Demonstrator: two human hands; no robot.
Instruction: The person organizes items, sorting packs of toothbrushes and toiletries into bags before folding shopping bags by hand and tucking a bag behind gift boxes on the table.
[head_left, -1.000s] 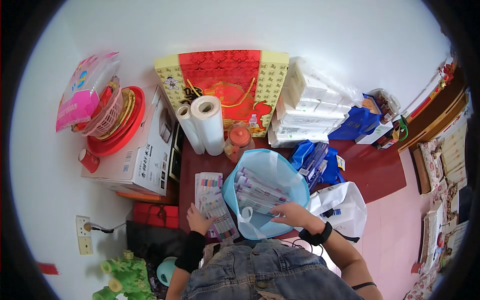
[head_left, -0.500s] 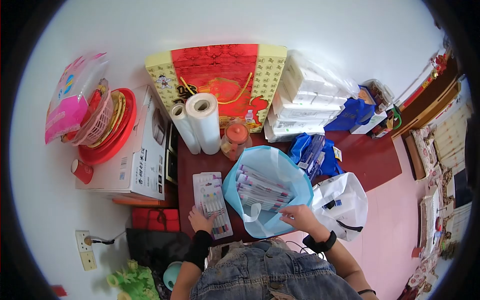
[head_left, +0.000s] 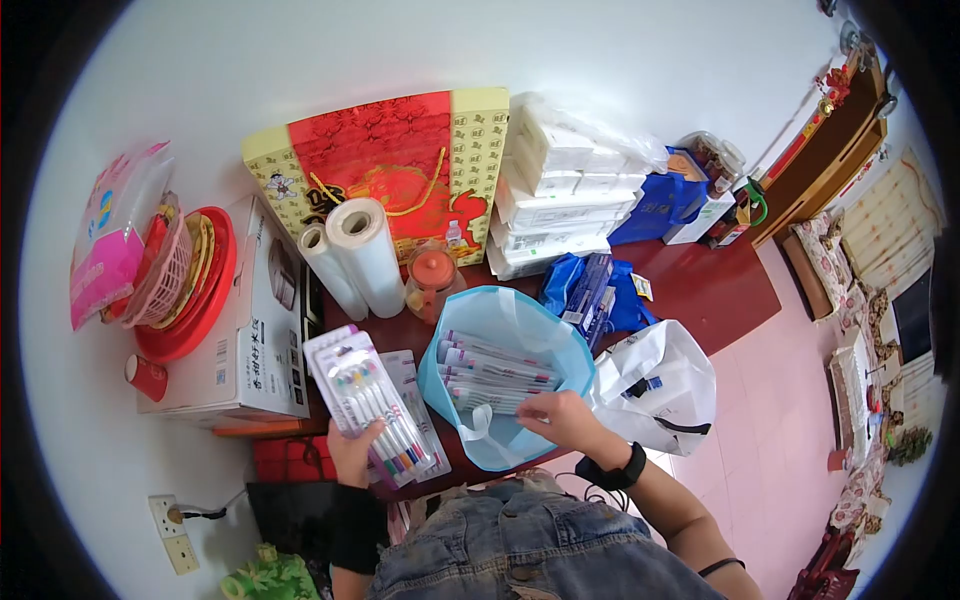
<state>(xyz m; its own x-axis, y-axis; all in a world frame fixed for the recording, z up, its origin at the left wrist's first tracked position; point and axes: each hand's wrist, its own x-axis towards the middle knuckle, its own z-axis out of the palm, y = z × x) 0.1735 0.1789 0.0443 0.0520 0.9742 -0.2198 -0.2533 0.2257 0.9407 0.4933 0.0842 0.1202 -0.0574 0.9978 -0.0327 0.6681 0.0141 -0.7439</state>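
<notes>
My left hand [head_left: 352, 455] is closed on the lower left edge of a clear blister pack [head_left: 368, 405]. Slim white sticks with coloured ends fill it; whether they are pens or toothbrushes, I cannot tell. The pack is tilted above the table, partly covering a similar flat pack [head_left: 408, 368] that lies there. My right hand [head_left: 565, 420] pinches the near right rim of a light blue bag [head_left: 480, 312], whose mouth gapes. Inside, several similar packs [head_left: 500, 372] lie stacked. A loop handle of the bag hangs over its front side.
Behind the bag stand an orange-lidded jar [head_left: 432, 275], plastic rolls [head_left: 368, 260] and a red gift box [head_left: 375, 150]. Stacked tissue packs [head_left: 565, 190], a blue bag [head_left: 625, 300] and a white bag [head_left: 665, 400] are to the right. A carton [head_left: 265, 325] stands left.
My left hand has lifted a blister pack off the table and tilted it, uncovering another pack beneath. My right hand stays at the bag's rim. The whole view has shifted slightly.
</notes>
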